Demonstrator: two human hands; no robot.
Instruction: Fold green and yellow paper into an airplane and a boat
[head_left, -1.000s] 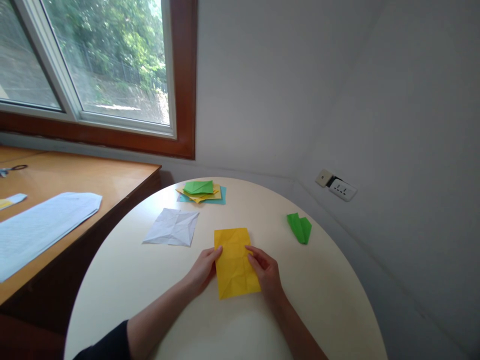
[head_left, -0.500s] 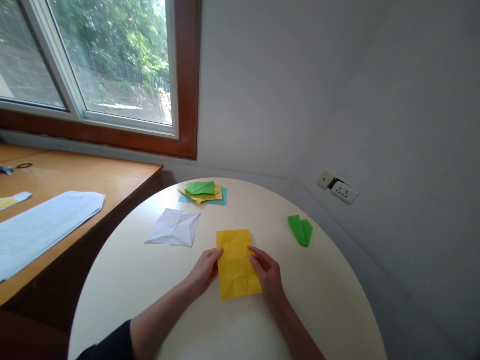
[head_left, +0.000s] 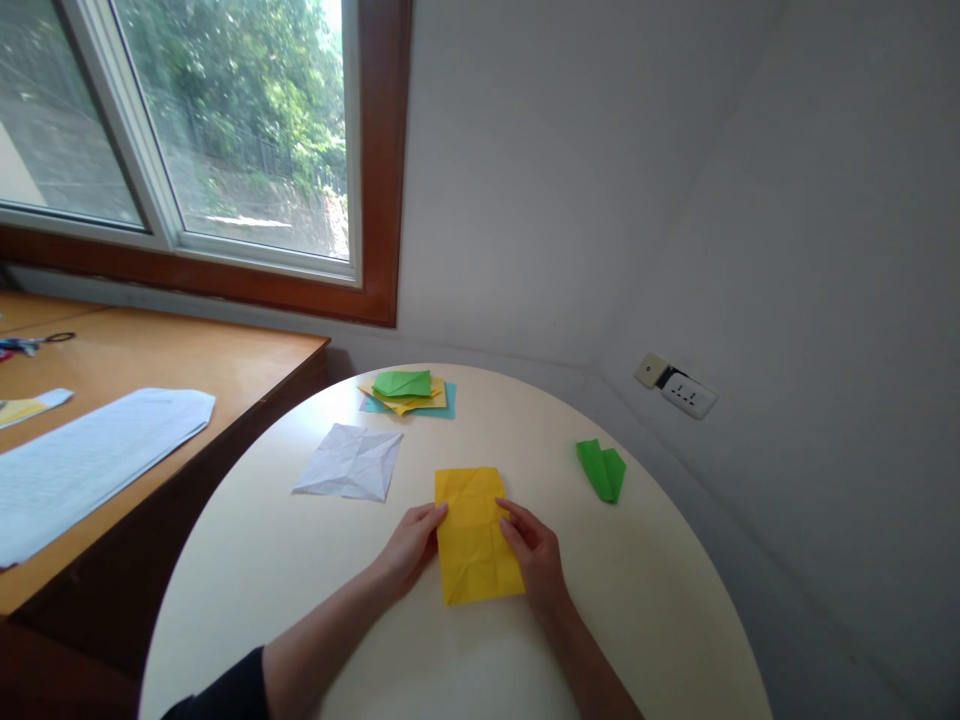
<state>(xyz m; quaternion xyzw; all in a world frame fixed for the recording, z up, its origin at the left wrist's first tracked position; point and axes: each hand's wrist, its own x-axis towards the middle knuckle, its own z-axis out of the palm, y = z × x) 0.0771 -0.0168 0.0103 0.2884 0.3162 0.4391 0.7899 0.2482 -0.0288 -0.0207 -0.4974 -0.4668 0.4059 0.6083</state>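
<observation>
both hands and the paper sit almost where they were a second ago; only the view has drifted slightly. round cream table (head_left: 637,600), smooth and matte, is cut off at the near edge. wooden desk (head_left: 187,370) at far left runs out of view. yellow paper (head_left: 474,535), a creased rectangle, lies flat near the table's middle. left hand (head_left: 411,545) rests open, fingertips on the paper's left edge; right hand (head_left: 534,555) lies open, fingers pressing its right edge. white creased sheet (head_left: 349,462) lies to the far left, folded green paper (head_left: 601,470) to the right, a small coloured paper stack (head_left: 409,391) farther off, its layers hard to tell apart.
</observation>
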